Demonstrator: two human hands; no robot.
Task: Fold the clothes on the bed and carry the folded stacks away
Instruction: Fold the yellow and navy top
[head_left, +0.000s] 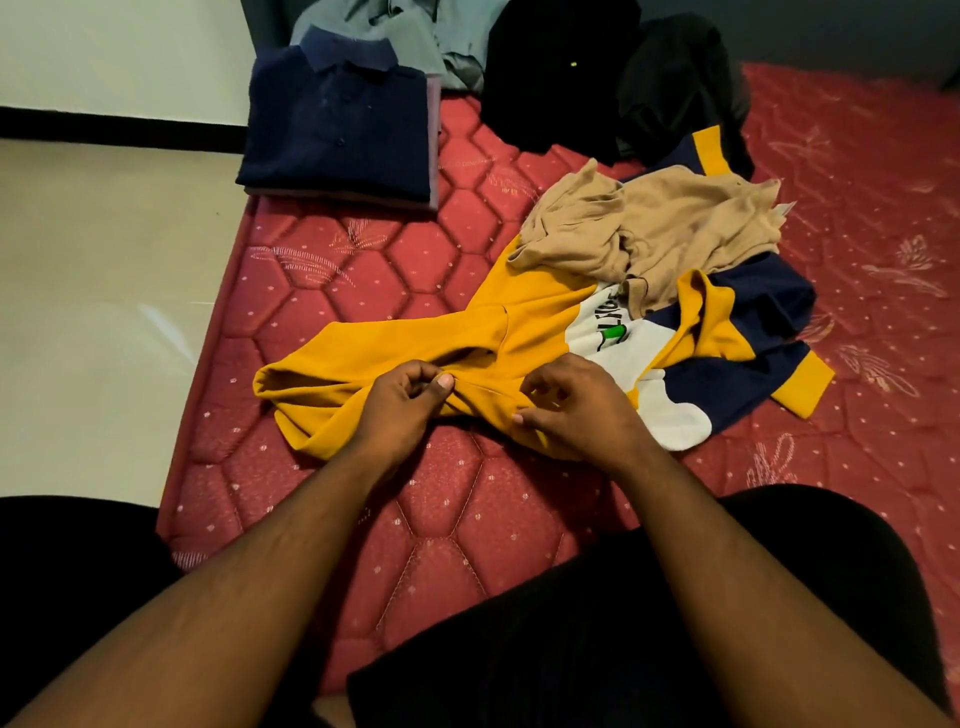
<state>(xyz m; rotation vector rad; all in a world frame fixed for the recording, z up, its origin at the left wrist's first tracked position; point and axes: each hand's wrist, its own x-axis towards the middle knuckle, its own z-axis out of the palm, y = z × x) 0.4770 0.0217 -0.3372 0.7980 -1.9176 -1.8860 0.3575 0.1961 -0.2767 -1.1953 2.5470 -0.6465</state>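
Both hands, left hand (402, 402) & right hand (569, 408), pinch yellow shirt (519, 332).

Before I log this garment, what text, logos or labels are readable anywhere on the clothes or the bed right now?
Yellow, white and navy shirt: black lettering on its white chest panel, partly covered by the crumpled beige shirt and seen at an angle; not readable. A green mark sits beside it.
Beige shirt: small white tag at its far edge; too small to read.
Folded navy polo shirt, black clothes, red quilted mattress: no text visible.
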